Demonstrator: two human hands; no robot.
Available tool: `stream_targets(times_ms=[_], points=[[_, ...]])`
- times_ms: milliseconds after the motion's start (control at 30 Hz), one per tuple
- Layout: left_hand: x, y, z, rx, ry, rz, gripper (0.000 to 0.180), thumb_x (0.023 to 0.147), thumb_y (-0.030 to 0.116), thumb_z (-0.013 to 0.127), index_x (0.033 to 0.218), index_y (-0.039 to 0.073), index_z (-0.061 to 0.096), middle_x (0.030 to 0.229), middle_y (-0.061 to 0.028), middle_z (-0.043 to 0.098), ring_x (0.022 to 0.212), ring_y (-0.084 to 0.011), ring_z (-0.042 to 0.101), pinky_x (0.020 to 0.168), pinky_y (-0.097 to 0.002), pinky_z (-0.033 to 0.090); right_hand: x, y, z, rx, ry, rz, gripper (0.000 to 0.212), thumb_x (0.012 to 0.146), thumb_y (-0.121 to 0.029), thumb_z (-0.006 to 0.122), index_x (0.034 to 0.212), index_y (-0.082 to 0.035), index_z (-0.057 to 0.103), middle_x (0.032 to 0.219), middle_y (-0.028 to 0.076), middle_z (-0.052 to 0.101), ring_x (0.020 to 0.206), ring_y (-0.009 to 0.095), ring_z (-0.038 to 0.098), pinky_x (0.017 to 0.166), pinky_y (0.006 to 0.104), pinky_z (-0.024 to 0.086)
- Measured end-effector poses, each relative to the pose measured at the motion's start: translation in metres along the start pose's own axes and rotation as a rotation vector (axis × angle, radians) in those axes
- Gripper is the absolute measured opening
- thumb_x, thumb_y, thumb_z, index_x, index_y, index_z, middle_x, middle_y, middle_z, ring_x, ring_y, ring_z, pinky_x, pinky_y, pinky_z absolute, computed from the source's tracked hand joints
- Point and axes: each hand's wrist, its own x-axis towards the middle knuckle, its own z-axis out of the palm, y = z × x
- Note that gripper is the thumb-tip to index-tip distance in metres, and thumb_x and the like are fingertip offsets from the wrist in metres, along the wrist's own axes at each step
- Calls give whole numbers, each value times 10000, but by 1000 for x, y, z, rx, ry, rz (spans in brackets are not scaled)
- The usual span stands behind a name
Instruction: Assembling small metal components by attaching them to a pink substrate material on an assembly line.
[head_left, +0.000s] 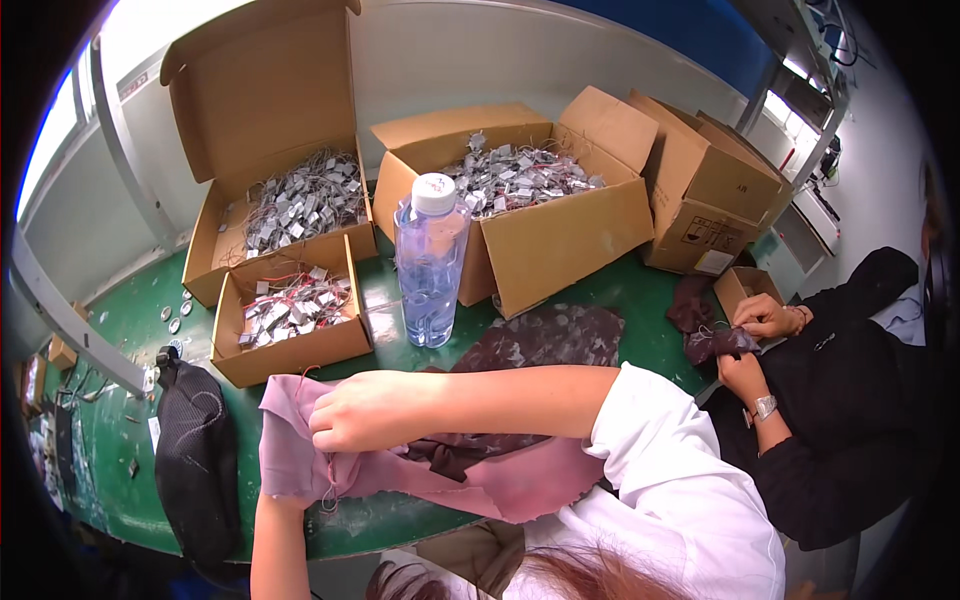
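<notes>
A mauve-pink piece of cloth (510, 480) with a dark patterned side lies bunched in front of me, over the near edge of the green table. My right hand (365, 410) reaches across from the right, its fingers curled closed on the cloth's left end. From below, my left forearm (280, 545) goes up into that same end; the cloth covers my left hand and its fingers. Thin reddish wires (330, 490) dangle from the cloth below my right hand. Dark camouflage-patterned fabric (545, 338) spreads out behind my right forearm.
Behind stand a small open carton (290, 358), a lidded carton (205, 245) and a large carton (570, 245), all holding small silvery wired parts. A water bottle (430, 270) stands between them. A black mesh bag (195, 450) lies left. At right, a co-worker's hands (765, 318) hold dark cloth.
</notes>
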Motion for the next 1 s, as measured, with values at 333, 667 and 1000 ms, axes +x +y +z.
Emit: stream_targets(times_ms=[333, 667, 1000], points=[[-6, -23, -6, -602, -154, -182, 439, 886, 204, 372, 1293, 86, 259, 1218, -58, 418, 1141, -158, 393, 991, -284, 296, 7, 10, -2, -39, -126, -152, 151, 638, -101, 576, 775, -58, 532, 817, 38, 519, 880, 186, 523, 681, 303, 501], [-5, -25, -2, -619, -22, -209, 307, 902, 243, 339, 1119, 30, 386, 1013, -72, 456, 980, -182, 475, 883, -312, 410, 13, 16, 1, -151, -130, -235, 69, 663, -117, 565, 715, -73, 550, 742, 23, 559, 823, 172, 558, 638, 289, 516], [-1, -44, 1, -523, 30, 97, 363, 922, 267, 299, 1168, 12, 381, 1098, -127, 487, 986, -234, 526, 860, -349, 456, 5, 23, 11, -84, 23, -160, 159, 689, -142, 601, 816, -76, 532, 755, 35, 519, 802, 185, 534, 634, 304, 484]])
